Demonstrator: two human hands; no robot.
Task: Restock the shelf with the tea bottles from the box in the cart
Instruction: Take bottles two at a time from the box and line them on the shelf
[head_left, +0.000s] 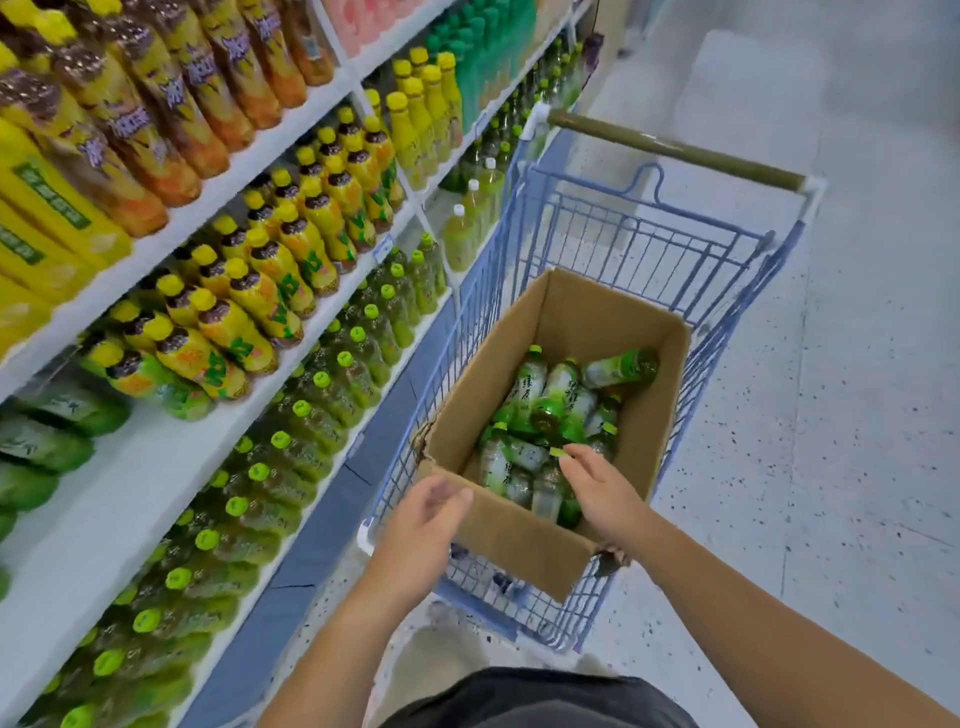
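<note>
Tea bottles jumbled in box, so right hand, fingers apart, reaches for nearest cap; left hand loose, empty, 7 o'clock.

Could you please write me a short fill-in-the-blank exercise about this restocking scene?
1. The tea bottles lie in a box made of ____.
2. The box sits in a ____ wire cart.
3. The right hand reaches into the box, while the left hand holds ____.
Missing words: cardboard; blue; nothing.
</note>
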